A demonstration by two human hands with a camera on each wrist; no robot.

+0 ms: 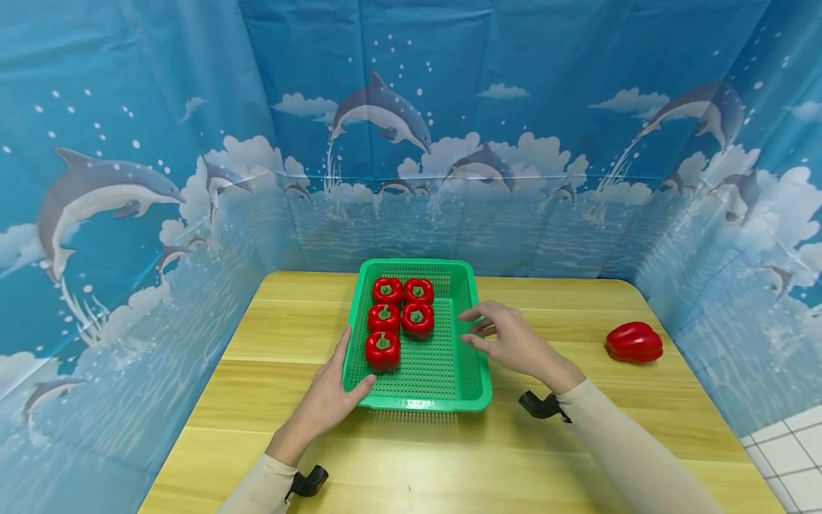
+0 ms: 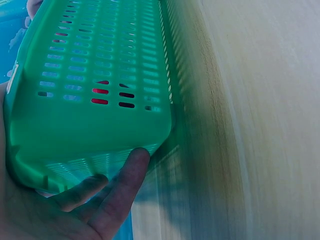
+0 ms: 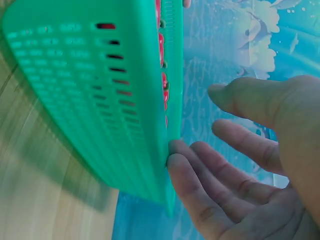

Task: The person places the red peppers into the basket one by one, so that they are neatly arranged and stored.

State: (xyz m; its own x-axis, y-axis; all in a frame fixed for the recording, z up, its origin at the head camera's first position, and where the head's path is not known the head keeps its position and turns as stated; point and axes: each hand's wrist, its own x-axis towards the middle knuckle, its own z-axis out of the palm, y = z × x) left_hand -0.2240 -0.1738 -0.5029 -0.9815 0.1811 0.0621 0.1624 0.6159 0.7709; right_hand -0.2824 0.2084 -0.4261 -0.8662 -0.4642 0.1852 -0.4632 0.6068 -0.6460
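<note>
A green plastic basket (image 1: 424, 404) with slotted walls stands on the table. Several red bell peppers (image 1: 417, 320) sit upright in its left and middle part, green stems up. My left hand (image 1: 327, 396) holds the basket's near left corner, thumb over the rim; in the left wrist view its fingers (image 2: 122, 190) lie against the outer wall. At the right rim hovers my right hand (image 1: 514, 341), fingers loosely bent with nothing between them. Its fingertips are at the rim in the right wrist view; whether they touch it I cannot tell.
Another red bell pepper (image 1: 633, 342) lies on its side on the wooden table (image 1: 552, 457), right of the basket. A blue dolphin-print curtain (image 1: 411, 214) hangs behind the table and along both sides. White tiles (image 1: 793, 442) show at the lower right.
</note>
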